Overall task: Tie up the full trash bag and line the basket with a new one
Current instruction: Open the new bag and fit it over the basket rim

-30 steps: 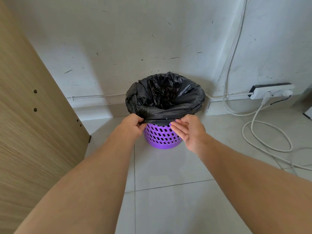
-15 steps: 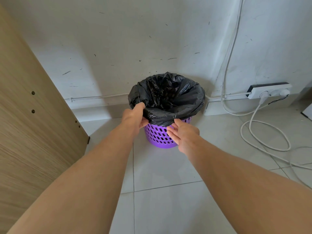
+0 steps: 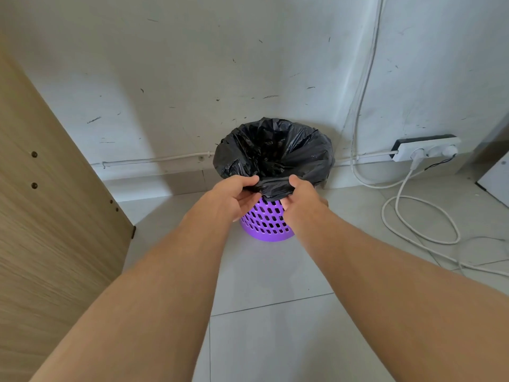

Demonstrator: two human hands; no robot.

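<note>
A small purple perforated basket (image 3: 265, 224) stands on the tiled floor against the white wall. A black trash bag (image 3: 275, 153) lines it, its mouth open and folded over the rim. My left hand (image 3: 234, 197) pinches the bag's near edge with thumb on top and fingers underneath. Just to its right, my right hand (image 3: 301, 197) grips the same near edge, thumb on top. What lies inside the bag is dark and hard to make out.
A wooden cabinet panel (image 3: 49, 216) stands close on the left. A white power strip (image 3: 427, 150) sits by the wall at right, with white cables (image 3: 413, 216) looped over the floor. A white object (image 3: 495, 183) shows at the far right edge.
My left hand slid right along the rim and my right hand came up from the basket's side; both now hold the bag's near edge close together.
</note>
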